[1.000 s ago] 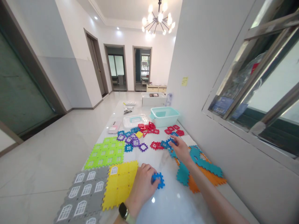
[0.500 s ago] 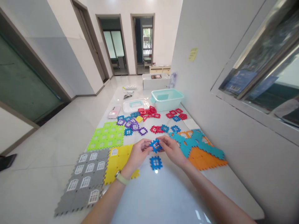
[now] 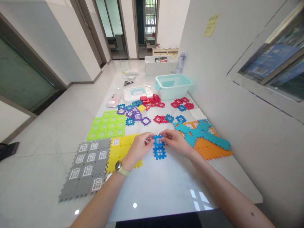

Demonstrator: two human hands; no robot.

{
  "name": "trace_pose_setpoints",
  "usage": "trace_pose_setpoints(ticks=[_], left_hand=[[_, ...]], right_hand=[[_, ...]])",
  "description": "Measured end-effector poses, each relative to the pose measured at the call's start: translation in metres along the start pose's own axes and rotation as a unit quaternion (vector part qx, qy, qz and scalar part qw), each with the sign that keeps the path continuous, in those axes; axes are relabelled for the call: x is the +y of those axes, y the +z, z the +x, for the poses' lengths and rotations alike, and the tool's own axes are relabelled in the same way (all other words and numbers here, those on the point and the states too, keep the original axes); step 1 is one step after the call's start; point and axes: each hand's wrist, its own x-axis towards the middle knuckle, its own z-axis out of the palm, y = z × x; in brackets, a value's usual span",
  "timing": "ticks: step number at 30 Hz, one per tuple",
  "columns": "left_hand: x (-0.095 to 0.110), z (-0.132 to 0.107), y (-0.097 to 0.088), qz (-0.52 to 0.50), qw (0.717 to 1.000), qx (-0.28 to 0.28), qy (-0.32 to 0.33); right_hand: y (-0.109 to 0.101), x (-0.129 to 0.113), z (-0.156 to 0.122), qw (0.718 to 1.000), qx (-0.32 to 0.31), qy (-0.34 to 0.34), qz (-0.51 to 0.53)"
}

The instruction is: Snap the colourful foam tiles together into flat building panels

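Between my hands is a blue interlocking tile with a window-like cutout. My left hand pinches its left edge and my right hand pinches its right edge. A second blue tile lies on the white table just below it, toward me. The toothed edges of the two blue tiles meet; I cannot tell whether they are fully locked. Near my left forearm is a sheet of joined yellow tiles. Beyond my right hand lie teal pieces over an orange sheet.
Joined grey tiles and lime green tiles lie to the left. Loose purple tiles and red tiles are scattered farther back. Behind them stand a mint bin, a white lid and a pink phone.
The held blue tile has come down from above the second one, flat against its far edge. My view has tilted lower, bringing the table's near edge into sight.
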Motion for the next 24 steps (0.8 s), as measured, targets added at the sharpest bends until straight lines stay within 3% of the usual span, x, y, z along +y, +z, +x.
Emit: trace_pose_setpoints(ticks=[5, 8, 24], left_hand=[[0.0065, -0.0059, -0.0035, 0.156, 0.983, -0.047, 0.089], [0.0056, -0.0072, -0.0011, 0.207, 0.972, -0.057, 0.098], [0.0001, -0.0049, -0.0003, 0.232, 0.965, -0.091, 0.077]], right_hand=[[0.0064, 0.0052, 0.0014, 0.999, -0.026, 0.007, -0.028], [0.0075, 0.0044, 0.0019, 0.998, -0.021, -0.006, -0.065], [0.0054, 0.0040, 0.0017, 0.983, -0.019, -0.032, -0.181]])
